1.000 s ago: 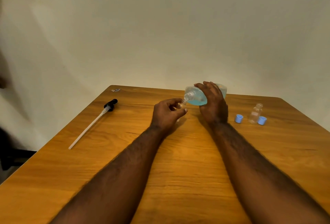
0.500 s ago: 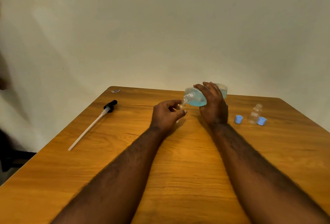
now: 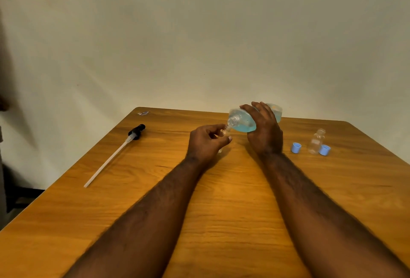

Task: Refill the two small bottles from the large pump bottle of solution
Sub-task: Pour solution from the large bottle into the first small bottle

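Over the last second almost nothing was seen to have moved. The left hand (image 3: 207,142) was kept curled round a small clear bottle (image 3: 225,132) toward the far edge of the tabletop (image 3: 221,200), near its middle. This bottle was pinched between thumb and fingers and largely hidden by them. The large bottle (image 3: 241,121) of blue solution was kept tipped on its side, its open neck lowered to the small bottle's mouth, and was grasped from above by the right hand (image 3: 265,131). A steady pour into the first small bottle was therefore inferred. Whether liquid was flowing, and how full that bottle was, could not be made out.

A small scrap (image 3: 143,113) was seen at the far-left corner. The removed pump (image 3: 115,153), with its long dip tube, was laid near the left edge, well apart from the hands. Toward the right edge a second small bottle (image 3: 316,142) was left standing uncapped and apparently empty, with one blue cap (image 3: 296,147) near it and another blue cap (image 3: 324,150) just beside it. Nothing was found lying between it and the hands.
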